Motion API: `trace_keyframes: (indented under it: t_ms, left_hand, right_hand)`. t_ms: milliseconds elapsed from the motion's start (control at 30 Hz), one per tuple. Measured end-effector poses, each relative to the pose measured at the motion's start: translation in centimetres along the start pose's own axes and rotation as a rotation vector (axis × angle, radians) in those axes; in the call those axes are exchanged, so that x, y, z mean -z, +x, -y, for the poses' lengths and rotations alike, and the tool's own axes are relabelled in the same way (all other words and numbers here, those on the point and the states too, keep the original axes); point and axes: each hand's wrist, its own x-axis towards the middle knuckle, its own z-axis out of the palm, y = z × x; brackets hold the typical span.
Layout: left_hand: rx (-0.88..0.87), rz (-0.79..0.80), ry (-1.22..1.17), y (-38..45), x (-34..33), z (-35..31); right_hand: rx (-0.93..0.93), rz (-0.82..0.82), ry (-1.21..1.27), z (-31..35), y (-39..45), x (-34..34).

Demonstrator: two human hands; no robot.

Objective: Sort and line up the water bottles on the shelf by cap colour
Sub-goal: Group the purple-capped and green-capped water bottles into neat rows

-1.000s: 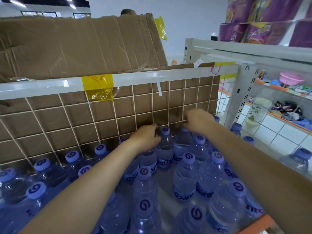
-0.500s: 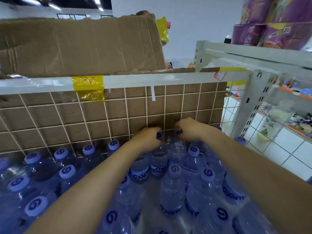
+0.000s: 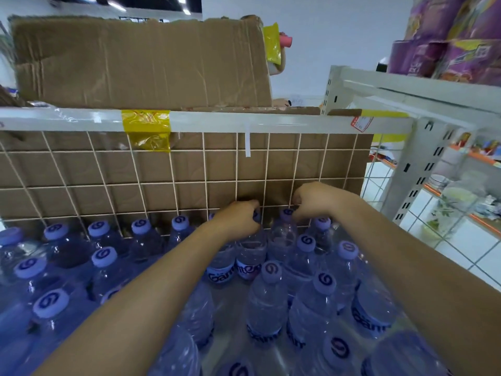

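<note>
Your left hand [image 3: 238, 217] has its grip curled over the top of a back-row bottle [image 3: 248, 251], right against the wire grid [image 3: 189, 183]. Your right hand [image 3: 314, 199] curls its fingers round the cap of the neighbouring bottle [image 3: 282, 234]. The other water bottles [image 3: 267, 302] stand upright on the shelf, all with purple caps [image 3: 101, 257].

The right hand [image 3: 315, 202] is now raised off the bottle cap [image 3: 286, 213] it covered half a second ago, so that cap is exposed at the back edge of the shelf [image 3: 222, 316]. The left hand [image 3: 238, 217] is kept curled over its back-row cap, slightly lower.
</note>
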Motion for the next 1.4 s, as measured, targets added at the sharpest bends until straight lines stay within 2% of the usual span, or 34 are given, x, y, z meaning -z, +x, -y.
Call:
trace_keyframes:
  t_ms: [133, 267, 533, 733, 900, 1100, 1267, 1333, 1400]
  left_hand:
    - [-0.061, -0.016, -0.101, 0.2, -0.5, -1.1]
    - [-0.104, 0.003, -0.109, 1.5, -1.0, -2.3]
    - [-0.129, 0.061, -0.056, 3.0, -1.8, -3.5]
    - [-0.144, 0.072, -0.042, 3.0, -1.2, -3.4]
    - [-0.123, 0.077, -0.065, 3.1, -1.3, -3.4]
    - [-0.114, 0.099, -0.075, 2.9, -1.3, -3.5]
    - [-0.107, 0.095, -0.068, 2.9, -1.3, -3.6]
    - [-0.109, 0.090, -0.067, 2.8, -1.3, -3.6]
    - [-0.113, 0.080, -0.068, 2.7, -1.4, -3.7]
  right_hand:
    - [-0.145, 0.113, -0.095, -1.1, -0.5, 0.4]
    - [-0.203, 0.211, 0.046, -2.4, -0.3, -1.0]
    - [-0.185, 0.046, 0.198, -4.3, 0.8, -1.5]
    - [-0.151, -0.018, 0.146, -4.3, 2.1, -1.9]
    - [-0.115, -0.009, 0.091, -4.0, 2.5, -2.2]
    - [-0.124, 0.011, 0.141, -4.6, 2.0, -1.9]
    - [-0.261, -0.206, -0.039, -7.2, 1.6, 0.7]
    - [-0.335, -0.134, -0.157, -7.8, 1.2, 0.3]
    - [-0.363, 0.010, -0.147, -8.3, 1.3, -0.8]
